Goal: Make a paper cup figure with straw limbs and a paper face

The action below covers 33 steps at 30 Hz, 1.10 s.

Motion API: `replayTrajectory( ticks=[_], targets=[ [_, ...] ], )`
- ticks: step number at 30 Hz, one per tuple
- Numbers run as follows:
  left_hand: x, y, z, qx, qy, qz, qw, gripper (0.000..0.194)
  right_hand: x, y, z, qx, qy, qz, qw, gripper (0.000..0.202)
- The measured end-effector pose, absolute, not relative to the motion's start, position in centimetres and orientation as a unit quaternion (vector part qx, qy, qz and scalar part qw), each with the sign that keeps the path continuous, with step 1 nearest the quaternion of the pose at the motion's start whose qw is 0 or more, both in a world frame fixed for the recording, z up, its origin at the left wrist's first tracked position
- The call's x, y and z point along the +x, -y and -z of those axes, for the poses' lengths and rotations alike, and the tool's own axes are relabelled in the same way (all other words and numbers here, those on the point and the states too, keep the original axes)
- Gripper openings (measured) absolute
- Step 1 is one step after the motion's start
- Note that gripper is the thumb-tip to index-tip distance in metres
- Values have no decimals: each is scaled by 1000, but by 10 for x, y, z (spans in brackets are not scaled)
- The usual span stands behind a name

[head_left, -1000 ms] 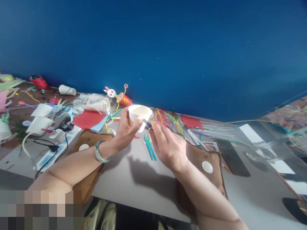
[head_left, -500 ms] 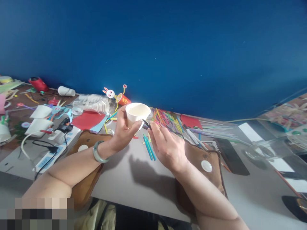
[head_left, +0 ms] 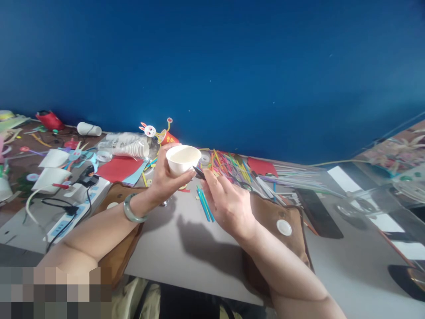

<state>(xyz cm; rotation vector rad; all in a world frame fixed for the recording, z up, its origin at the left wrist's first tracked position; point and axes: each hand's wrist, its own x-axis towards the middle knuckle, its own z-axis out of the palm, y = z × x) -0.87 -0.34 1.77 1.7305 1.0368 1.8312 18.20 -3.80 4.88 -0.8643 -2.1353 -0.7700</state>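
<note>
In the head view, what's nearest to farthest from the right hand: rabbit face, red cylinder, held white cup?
1. White cup: in the left hand, beside the right hand.
2. Rabbit face: leftward, beyond the cup.
3. Red cylinder: far left.

cup (head_left: 182, 169): smooth matt paper | bangle (head_left: 127, 209): polished, glossy | wall (head_left: 212, 62): smooth, matt

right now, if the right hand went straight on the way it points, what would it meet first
The cup in the left hand, most likely: the dark tool in the right hand points at its side. Depth is unclear, so the tip may be touching it.
</note>
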Motion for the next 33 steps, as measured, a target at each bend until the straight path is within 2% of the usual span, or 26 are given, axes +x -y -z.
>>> replayTrajectory(
  ticks=[5, 10, 15, 18, 23, 25, 27, 31, 33],
  targets=[
    [-9, 6, -18, 637, -381, -649, 166, 71, 181, 37, -46, -339, 836, 211, 376, 29],
    [-11, 6, -20, 662, -363, -646, 115, 75, 177, 36, -50, -345, 821, -41, 453, 24],
    [-13, 5, -21, 661, -354, -658, 74, 69, 173, 37, -55, -369, 776, -228, 457, 26],
    [-13, 4, -20, 663, -359, -654, 56, 71, 172, 36, -51, -360, 782, -204, 466, 25],
    [-12, 6, -17, 658, -390, -644, 25, 72, 175, 35, -40, -333, 827, 81, 445, 26],
    [-12, 6, -16, 654, -398, -643, 25, 70, 175, 35, -40, -334, 830, 113, 433, 27],
    [-12, 5, -15, 653, -399, -643, 33, 70, 175, 36, -43, -346, 824, 36, 448, 24],
    [-14, 4, -13, 653, -394, -645, 54, 72, 171, 35, -51, -365, 779, -213, 464, 26],
    [-14, 3, -13, 653, -393, -645, 58, 72, 170, 34, -52, -364, 765, -271, 457, 29]
  ],
)
